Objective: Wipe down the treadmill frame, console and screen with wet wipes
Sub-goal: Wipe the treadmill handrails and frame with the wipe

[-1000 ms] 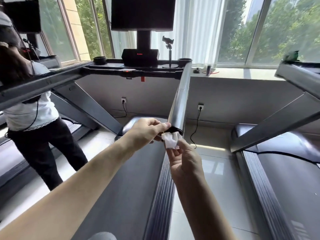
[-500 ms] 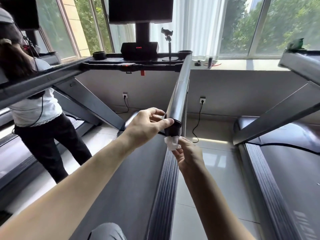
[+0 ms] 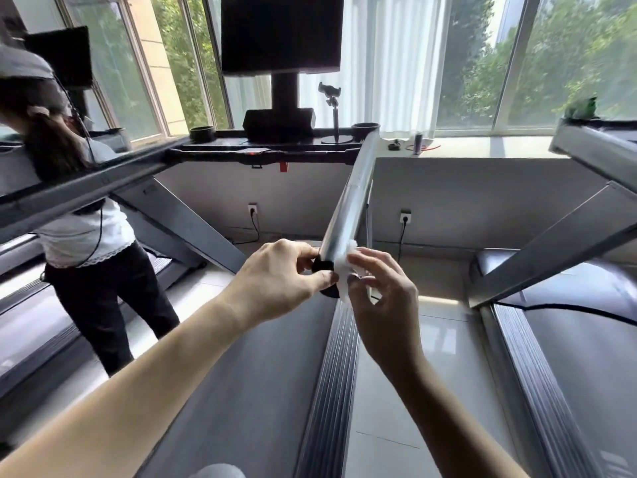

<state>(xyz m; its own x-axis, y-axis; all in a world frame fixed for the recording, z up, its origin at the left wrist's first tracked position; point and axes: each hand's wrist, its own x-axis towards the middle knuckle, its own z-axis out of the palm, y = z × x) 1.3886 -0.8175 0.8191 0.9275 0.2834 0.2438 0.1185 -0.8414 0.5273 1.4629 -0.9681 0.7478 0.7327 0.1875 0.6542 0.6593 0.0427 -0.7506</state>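
Silver handrail [image 3: 351, 201] beside neighbouring treadmill [image 3: 565, 243]

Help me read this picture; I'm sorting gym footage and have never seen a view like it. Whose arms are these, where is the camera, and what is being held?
The camera sits on a person's head and looks forward and down, so the two bare arms are the wearer's own. They stand on a treadmill, facing its console and dark screen by the windows. The silver bar running toward you is the right handrail. The left hand pinches the black cap at the rail's near end, while the right hand presses a white wet wipe against the rail's side. Another person stands at the next treadmill on the left. A small can and a few bits I cannot make out sit on the windowsill.
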